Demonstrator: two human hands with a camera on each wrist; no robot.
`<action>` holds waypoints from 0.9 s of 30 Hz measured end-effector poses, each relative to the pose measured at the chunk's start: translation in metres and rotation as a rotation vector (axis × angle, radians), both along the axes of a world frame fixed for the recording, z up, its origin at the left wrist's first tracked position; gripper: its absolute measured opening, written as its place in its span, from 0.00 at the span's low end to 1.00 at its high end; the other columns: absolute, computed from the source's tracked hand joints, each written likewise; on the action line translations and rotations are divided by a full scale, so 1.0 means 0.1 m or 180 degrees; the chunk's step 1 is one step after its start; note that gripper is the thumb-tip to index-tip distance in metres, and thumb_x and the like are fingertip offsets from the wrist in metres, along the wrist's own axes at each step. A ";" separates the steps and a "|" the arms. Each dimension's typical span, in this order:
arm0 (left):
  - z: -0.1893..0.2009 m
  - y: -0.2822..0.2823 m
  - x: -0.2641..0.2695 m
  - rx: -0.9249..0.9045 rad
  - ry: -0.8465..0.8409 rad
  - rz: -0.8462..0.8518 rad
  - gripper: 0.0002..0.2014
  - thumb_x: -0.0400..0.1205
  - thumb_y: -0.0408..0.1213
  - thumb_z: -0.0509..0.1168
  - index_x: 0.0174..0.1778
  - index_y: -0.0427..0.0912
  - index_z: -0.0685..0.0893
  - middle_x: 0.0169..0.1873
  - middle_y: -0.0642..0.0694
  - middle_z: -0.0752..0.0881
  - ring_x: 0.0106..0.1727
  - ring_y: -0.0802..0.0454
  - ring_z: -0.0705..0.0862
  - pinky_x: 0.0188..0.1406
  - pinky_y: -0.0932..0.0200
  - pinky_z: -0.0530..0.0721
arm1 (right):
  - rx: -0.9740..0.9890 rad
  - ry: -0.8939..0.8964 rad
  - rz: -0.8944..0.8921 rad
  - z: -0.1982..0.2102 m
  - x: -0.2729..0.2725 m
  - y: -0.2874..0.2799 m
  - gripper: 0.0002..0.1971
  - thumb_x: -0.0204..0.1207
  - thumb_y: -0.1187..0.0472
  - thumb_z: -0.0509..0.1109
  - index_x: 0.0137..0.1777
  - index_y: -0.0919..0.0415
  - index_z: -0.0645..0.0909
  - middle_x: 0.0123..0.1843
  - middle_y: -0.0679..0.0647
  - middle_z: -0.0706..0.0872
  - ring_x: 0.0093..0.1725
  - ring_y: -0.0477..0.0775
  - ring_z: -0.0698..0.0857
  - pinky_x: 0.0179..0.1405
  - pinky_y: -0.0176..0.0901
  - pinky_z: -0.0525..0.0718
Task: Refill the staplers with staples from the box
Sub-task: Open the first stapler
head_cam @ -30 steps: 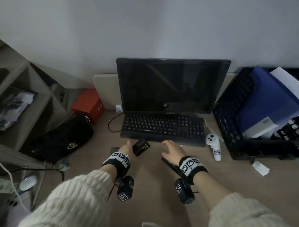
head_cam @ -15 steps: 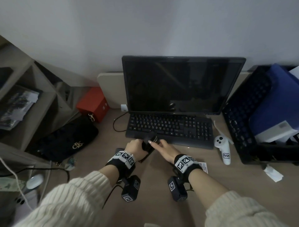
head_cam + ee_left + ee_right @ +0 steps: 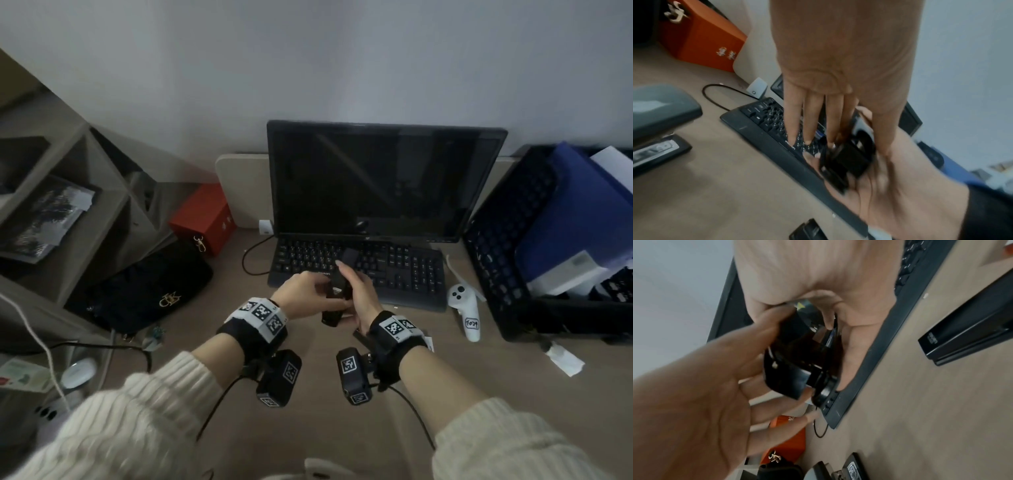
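Note:
A small black stapler point(image 3: 337, 294) is held upright above the desk, just in front of the keyboard point(image 3: 404, 267). My left hand point(image 3: 301, 294) pinches it from the left with fingers and thumb. My right hand point(image 3: 364, 299) wraps round it from the right. The left wrist view shows the stapler point(image 3: 846, 160) between my left fingers point(image 3: 812, 120) and the right palm. The right wrist view shows it point(image 3: 797, 356) blurred between both hands. A long black stapler point(image 3: 970, 337) lies shut on the desk. Another one point(image 3: 659, 149) shows its metal rail. No staple box can be made out.
A dark monitor point(image 3: 376, 185) stands behind the keyboard. A white controller point(image 3: 467, 308) and a black crate point(image 3: 507, 246) with blue folders are at the right. A red box point(image 3: 202, 216), a black bag point(image 3: 150, 294) and shelves stand at the left.
My right hand left the long stapler on the desk and joined the left hand on the small stapler. Both hands raised it and turned it upright.

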State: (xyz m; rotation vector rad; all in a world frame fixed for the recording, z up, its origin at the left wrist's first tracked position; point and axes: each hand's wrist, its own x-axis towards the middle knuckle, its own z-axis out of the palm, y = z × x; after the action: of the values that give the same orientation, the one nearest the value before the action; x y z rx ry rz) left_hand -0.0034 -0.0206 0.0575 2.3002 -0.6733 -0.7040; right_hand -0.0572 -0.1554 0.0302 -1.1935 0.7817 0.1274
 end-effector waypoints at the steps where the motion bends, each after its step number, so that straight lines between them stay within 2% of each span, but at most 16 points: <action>1: 0.02 0.06 0.02 -0.0197 0.0246 -0.0015 0.16 0.75 0.61 0.71 0.49 0.54 0.90 0.44 0.58 0.91 0.46 0.64 0.88 0.53 0.60 0.87 | 0.0035 0.0004 0.0028 0.02 -0.03 -0.01 0.33 0.69 0.37 0.73 0.69 0.55 0.74 0.56 0.59 0.87 0.52 0.62 0.89 0.47 0.60 0.89; 2: 0.02 0.11 0.05 -0.0348 0.0421 0.0073 0.19 0.78 0.61 0.69 0.56 0.54 0.90 0.49 0.58 0.91 0.51 0.65 0.88 0.57 0.59 0.86 | 0.0097 0.0003 0.0055 0.04 -0.06 -0.01 0.33 0.68 0.37 0.74 0.68 0.55 0.75 0.57 0.60 0.87 0.51 0.64 0.89 0.41 0.58 0.90; 4: 0.02 0.19 0.07 -0.0447 0.0629 0.0484 0.24 0.80 0.63 0.64 0.63 0.50 0.87 0.55 0.55 0.89 0.55 0.61 0.87 0.57 0.58 0.86 | 0.0186 0.0001 0.0066 0.04 -0.10 -0.01 0.31 0.68 0.37 0.74 0.66 0.55 0.77 0.58 0.62 0.86 0.52 0.67 0.88 0.32 0.54 0.88; 7: 0.02 0.25 0.02 -0.0413 0.1096 0.0822 0.32 0.80 0.66 0.61 0.74 0.49 0.78 0.66 0.51 0.84 0.61 0.51 0.85 0.56 0.50 0.88 | 0.0360 -0.0021 -0.0110 0.04 -0.13 0.00 0.31 0.67 0.41 0.76 0.67 0.54 0.77 0.60 0.65 0.84 0.53 0.70 0.86 0.28 0.54 0.87; 10: 0.06 0.30 -0.10 -0.0692 0.1878 0.0677 0.34 0.82 0.60 0.63 0.83 0.52 0.65 0.76 0.50 0.76 0.66 0.45 0.83 0.60 0.45 0.87 | 0.0348 -0.0059 -0.0131 0.04 -0.13 0.04 0.34 0.64 0.38 0.76 0.69 0.48 0.76 0.60 0.63 0.85 0.54 0.67 0.87 0.31 0.52 0.87; 13: 0.06 0.32 -0.18 -0.0863 0.2202 0.0563 0.41 0.79 0.61 0.67 0.86 0.57 0.57 0.79 0.47 0.73 0.67 0.44 0.83 0.64 0.41 0.86 | 0.0315 -0.0121 -0.0068 0.11 -0.13 0.08 0.34 0.60 0.35 0.77 0.67 0.46 0.78 0.59 0.62 0.87 0.51 0.64 0.89 0.34 0.52 0.88; 15: 0.07 0.31 -0.21 -0.0971 0.2266 0.0563 0.43 0.77 0.65 0.67 0.85 0.58 0.59 0.77 0.44 0.76 0.67 0.43 0.85 0.61 0.41 0.87 | 0.0231 -0.0201 0.0017 0.15 -0.12 0.11 0.36 0.55 0.33 0.77 0.65 0.46 0.79 0.59 0.61 0.88 0.53 0.64 0.89 0.39 0.56 0.89; 18: 0.10 0.29 -0.24 -0.1157 0.2313 0.0488 0.38 0.78 0.66 0.65 0.83 0.57 0.66 0.72 0.45 0.81 0.66 0.45 0.85 0.60 0.39 0.87 | 0.0052 -0.0348 0.0171 0.21 -0.13 0.16 0.38 0.54 0.30 0.77 0.64 0.47 0.80 0.58 0.58 0.88 0.56 0.61 0.89 0.53 0.59 0.87; 20: 0.09 0.29 -0.24 -0.1235 0.2374 0.0514 0.44 0.74 0.66 0.70 0.84 0.54 0.63 0.73 0.44 0.80 0.67 0.44 0.85 0.61 0.36 0.86 | -0.0023 -0.0447 0.0217 0.25 -0.14 0.19 0.38 0.57 0.31 0.76 0.66 0.49 0.78 0.59 0.56 0.88 0.57 0.58 0.88 0.57 0.60 0.85; 22: 0.10 0.31 -0.24 -0.1291 0.2437 0.0534 0.51 0.69 0.66 0.74 0.85 0.54 0.59 0.73 0.41 0.80 0.67 0.42 0.86 0.61 0.32 0.85 | -0.0106 -0.0528 0.0233 0.29 -0.16 0.21 0.38 0.61 0.33 0.76 0.68 0.52 0.75 0.59 0.57 0.87 0.57 0.58 0.87 0.56 0.60 0.85; 23: 0.10 0.32 -0.24 -0.1337 0.2451 0.0489 0.50 0.69 0.67 0.74 0.85 0.55 0.61 0.72 0.40 0.81 0.66 0.41 0.86 0.61 0.31 0.85 | -0.0152 -0.0562 0.0227 0.31 -0.17 0.22 0.40 0.61 0.33 0.76 0.69 0.52 0.73 0.59 0.57 0.86 0.57 0.59 0.87 0.56 0.60 0.85; 25: 0.14 0.34 -0.26 -0.1495 0.2487 0.0409 0.38 0.76 0.66 0.67 0.82 0.60 0.66 0.70 0.40 0.82 0.66 0.38 0.86 0.62 0.31 0.84 | -0.0186 -0.0607 0.0188 0.34 -0.17 0.23 0.43 0.60 0.32 0.76 0.71 0.53 0.71 0.59 0.58 0.86 0.57 0.60 0.87 0.57 0.61 0.84; 27: 0.18 0.36 -0.27 -0.1654 0.2599 0.0444 0.27 0.81 0.63 0.61 0.77 0.65 0.72 0.70 0.40 0.83 0.66 0.36 0.85 0.64 0.29 0.82 | -0.0177 -0.0690 0.0069 0.37 -0.18 0.24 0.37 0.65 0.36 0.75 0.70 0.51 0.71 0.58 0.58 0.87 0.56 0.60 0.87 0.56 0.59 0.84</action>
State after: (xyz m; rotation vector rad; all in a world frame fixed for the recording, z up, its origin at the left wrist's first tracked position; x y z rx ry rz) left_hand -0.0308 0.0159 0.0754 1.3927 -0.2532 -1.1372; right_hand -0.0756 -0.1317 0.0671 -1.2452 0.5853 -0.0063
